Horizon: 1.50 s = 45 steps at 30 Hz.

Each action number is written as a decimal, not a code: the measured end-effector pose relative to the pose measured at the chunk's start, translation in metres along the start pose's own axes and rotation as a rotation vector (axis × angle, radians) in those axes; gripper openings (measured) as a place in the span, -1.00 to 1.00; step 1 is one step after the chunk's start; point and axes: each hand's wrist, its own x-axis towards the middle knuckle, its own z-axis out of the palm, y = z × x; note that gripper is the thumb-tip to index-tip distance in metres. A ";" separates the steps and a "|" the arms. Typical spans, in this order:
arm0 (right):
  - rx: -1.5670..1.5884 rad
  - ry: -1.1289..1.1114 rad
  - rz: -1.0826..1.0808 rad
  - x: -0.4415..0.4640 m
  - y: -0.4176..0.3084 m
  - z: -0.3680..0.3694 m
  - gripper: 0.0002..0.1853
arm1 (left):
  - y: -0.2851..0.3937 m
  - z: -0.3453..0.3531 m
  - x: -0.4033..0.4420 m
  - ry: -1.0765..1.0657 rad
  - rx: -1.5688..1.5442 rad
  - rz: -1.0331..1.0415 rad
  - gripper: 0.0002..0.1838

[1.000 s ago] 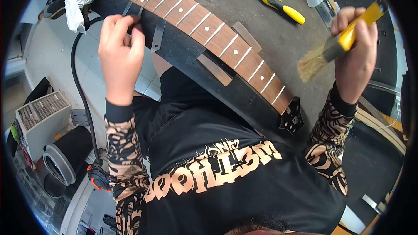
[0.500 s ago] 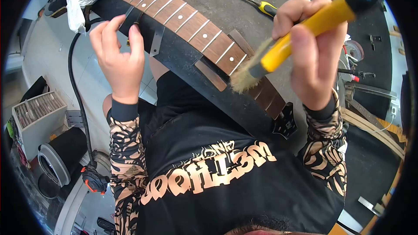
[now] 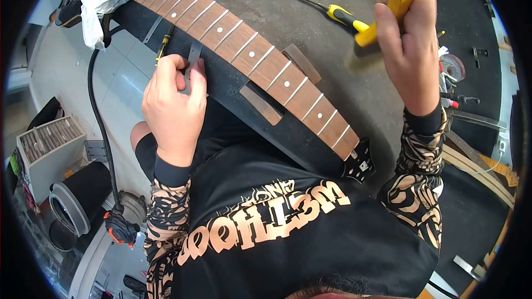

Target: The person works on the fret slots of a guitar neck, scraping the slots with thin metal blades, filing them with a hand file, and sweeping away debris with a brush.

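Note:
A guitar neck lies diagonally across the bench, its brown fretboard facing up with metal frets and white dot inlays. Its black headstock points toward my body at the lower right. My right hand grips the yellow handle of a brush, whose bristles are blurred and hang over the bench, apart from the neck. Beside the near edge of the neck, my left hand has its fingers curled, thumb apart, with nothing visible between them. Just past its fingertips is a thin metal strip.
Small wooden blocks flank the neck. A yellow-and-black screwdriver lies on the far side of the bench; a smaller yellow-and-black tool sits near my left hand. White plastic bunches by the neck's far end. A black hose hangs left.
My right hand has lifted the brush off the lower fretboard and moved it up and right. My left hand has come closer to my body and rightward, its fingers more curled.

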 end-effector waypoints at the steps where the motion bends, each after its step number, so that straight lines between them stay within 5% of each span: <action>1: -0.079 -0.053 0.097 -0.002 -0.001 -0.004 -0.67 | 0.001 0.000 -0.001 -0.006 -0.025 -0.026 -0.79; 8: -0.306 -0.447 0.308 -0.043 0.018 0.000 -0.66 | 0.005 -0.004 -0.007 -0.048 -0.326 -0.289 -0.85; 11: -0.257 -0.480 0.380 -0.057 0.018 0.005 -0.68 | 0.003 -0.011 -0.009 -0.099 -0.562 -0.398 -0.83; 19: -0.180 -0.421 0.304 -0.065 0.032 0.012 -0.61 | 0.014 -0.052 -0.046 -0.266 -0.546 -0.631 -0.84; 22: -0.151 -0.314 0.236 -0.056 0.029 0.007 -0.67 | -0.001 -0.079 -0.080 -0.227 -0.492 -0.555 -0.84; 28: 0.173 -0.247 0.089 -0.038 0.019 0.003 -0.71 | 0.003 -0.088 -0.077 0.190 -0.782 -0.210 -0.91; 31: 0.391 -0.253 -0.058 -0.027 0.010 0.003 -0.63 | 0.035 -0.063 -0.050 0.135 -0.515 0.143 -0.90; 34: 0.544 -0.280 -0.215 -0.014 0.004 0.008 -0.56 | 0.062 -0.047 -0.031 -0.048 -0.339 0.506 -0.68; 36: 0.564 -0.309 -0.268 -0.013 0.001 0.015 -0.54 | 0.075 -0.032 -0.031 -0.109 -0.335 0.553 -0.51; 38: 0.574 -0.333 -0.296 -0.014 0.001 0.022 -0.54 | 0.080 -0.025 -0.035 -0.172 -0.310 0.538 -0.64; 45: 0.604 -0.376 -0.322 -0.018 0.001 0.038 -0.60 | 0.079 -0.017 -0.038 -0.168 -0.196 0.618 -0.53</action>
